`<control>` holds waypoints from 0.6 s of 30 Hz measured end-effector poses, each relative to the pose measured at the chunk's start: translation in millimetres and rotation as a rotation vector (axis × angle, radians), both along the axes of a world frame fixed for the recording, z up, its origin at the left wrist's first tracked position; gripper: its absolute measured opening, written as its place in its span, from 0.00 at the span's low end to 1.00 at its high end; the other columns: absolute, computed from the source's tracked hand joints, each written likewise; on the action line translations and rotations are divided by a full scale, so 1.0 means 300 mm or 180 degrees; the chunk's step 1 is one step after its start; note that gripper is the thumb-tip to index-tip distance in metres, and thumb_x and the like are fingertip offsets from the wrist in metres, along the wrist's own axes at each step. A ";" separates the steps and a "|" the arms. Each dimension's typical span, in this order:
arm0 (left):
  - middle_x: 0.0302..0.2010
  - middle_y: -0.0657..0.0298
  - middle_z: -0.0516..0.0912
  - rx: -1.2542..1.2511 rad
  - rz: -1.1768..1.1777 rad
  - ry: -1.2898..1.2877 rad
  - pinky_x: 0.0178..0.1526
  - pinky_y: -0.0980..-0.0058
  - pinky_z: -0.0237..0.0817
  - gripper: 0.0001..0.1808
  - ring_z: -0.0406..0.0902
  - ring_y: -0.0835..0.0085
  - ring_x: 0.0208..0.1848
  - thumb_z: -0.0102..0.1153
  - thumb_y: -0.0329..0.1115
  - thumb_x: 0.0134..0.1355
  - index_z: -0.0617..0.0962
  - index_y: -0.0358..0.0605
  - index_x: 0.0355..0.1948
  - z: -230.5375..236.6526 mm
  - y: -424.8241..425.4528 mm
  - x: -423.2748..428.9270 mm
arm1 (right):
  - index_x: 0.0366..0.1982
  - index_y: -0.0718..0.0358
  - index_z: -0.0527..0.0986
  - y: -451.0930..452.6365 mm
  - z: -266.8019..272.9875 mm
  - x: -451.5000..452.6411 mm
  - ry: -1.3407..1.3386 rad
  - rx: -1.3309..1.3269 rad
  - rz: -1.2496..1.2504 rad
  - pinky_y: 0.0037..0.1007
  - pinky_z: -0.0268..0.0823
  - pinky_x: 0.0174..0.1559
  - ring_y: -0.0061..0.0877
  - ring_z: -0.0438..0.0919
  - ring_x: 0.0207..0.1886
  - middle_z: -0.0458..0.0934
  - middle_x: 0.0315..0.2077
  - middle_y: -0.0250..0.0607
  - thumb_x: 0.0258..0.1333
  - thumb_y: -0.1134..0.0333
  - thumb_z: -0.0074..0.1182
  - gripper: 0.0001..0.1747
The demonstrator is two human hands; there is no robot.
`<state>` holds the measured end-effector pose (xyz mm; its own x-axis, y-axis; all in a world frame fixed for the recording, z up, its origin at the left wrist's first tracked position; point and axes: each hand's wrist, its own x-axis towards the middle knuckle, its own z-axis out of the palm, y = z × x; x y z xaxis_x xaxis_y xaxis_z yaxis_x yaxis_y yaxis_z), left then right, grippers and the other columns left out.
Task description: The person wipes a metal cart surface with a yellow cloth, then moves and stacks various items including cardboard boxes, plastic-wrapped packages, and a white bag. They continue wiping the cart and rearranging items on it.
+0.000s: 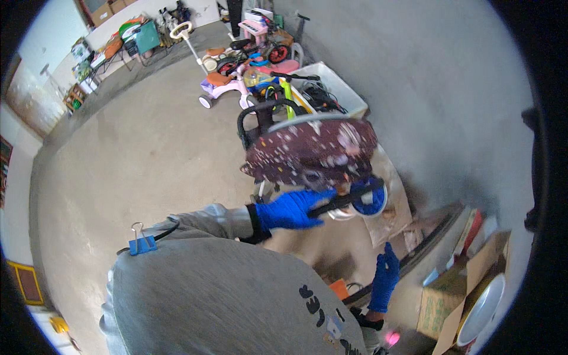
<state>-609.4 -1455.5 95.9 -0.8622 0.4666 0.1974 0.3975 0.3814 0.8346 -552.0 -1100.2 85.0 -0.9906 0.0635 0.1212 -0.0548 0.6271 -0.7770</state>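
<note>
My left hand (290, 208), in a blue glove with a black cuff, is closed around a black bar (348, 199) at the near side of a stroller. The stroller's dark maroon patterned canopy (310, 151) is just beyond that hand and looks blurred. A black curved handle (266, 105) rises at its far side, and part of a wheel (259, 197) shows below. Lower right, my right hand (386, 277), also blue-gloved, is held away from the stroller with nothing in it, fingers extended. A blue and white round container (372, 202) is partly hidden behind the bar.
Beyond the stroller are a white bin (355, 95) of black cables, a pink and lilac ride-on toy (226, 88) and several other toys along the grey wall (426, 88). An opened cardboard box (443, 301) and a white basin (481, 310) are at right. Concrete floor (155, 146) extends left.
</note>
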 end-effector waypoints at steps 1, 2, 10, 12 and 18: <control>0.62 0.47 0.70 0.0413 -0.0346 -0.0192 0.62 0.67 0.59 0.40 0.71 0.61 0.60 0.61 0.41 0.60 0.58 0.47 0.71 -0.021 -0.006 -0.015 | 0.56 0.65 0.71 -0.058 0.007 -0.046 -0.0086 -0.0093 0.0177 0.28 0.65 0.56 0.27 0.74 0.54 0.75 0.56 0.41 0.61 0.73 0.52 0.21; 0.61 0.48 0.71 0.0613 -0.0479 -0.0164 0.59 0.68 0.62 0.41 0.73 0.61 0.58 0.61 0.41 0.60 0.57 0.49 0.71 -0.042 -0.015 -0.018 | 0.56 0.65 0.71 -0.113 0.013 -0.097 -0.0233 0.0099 0.0333 0.28 0.67 0.54 0.27 0.75 0.53 0.75 0.55 0.41 0.62 0.72 0.50 0.20; 0.55 0.47 0.74 0.0888 -0.0759 0.0213 0.50 0.65 0.71 0.46 0.78 0.58 0.50 0.59 0.32 0.55 0.53 0.58 0.72 -0.051 -0.049 -0.094 | 0.48 0.66 0.72 -0.400 0.027 -0.378 -0.1212 -0.0858 0.0305 0.25 0.72 0.32 0.24 0.80 0.39 0.80 0.41 0.40 0.67 0.65 0.45 0.14; 0.54 0.47 0.75 0.0853 -0.0836 -0.0130 0.52 0.65 0.70 0.45 0.77 0.57 0.51 0.59 0.32 0.55 0.53 0.59 0.72 -0.040 -0.050 -0.090 | 0.44 0.66 0.73 -0.405 0.031 -0.392 -0.1195 -0.0761 0.0283 0.24 0.72 0.31 0.24 0.81 0.36 0.80 0.38 0.39 0.67 0.62 0.47 0.14; 0.50 0.48 0.77 0.0970 -0.0827 -0.0976 0.46 0.63 0.71 0.39 0.80 0.58 0.44 0.56 0.35 0.60 0.55 0.61 0.71 -0.049 -0.056 -0.082 | 0.39 0.66 0.74 -0.388 0.039 -0.416 -0.1528 -0.0831 0.0414 0.22 0.72 0.29 0.25 0.82 0.33 0.81 0.32 0.40 0.64 0.57 0.52 0.17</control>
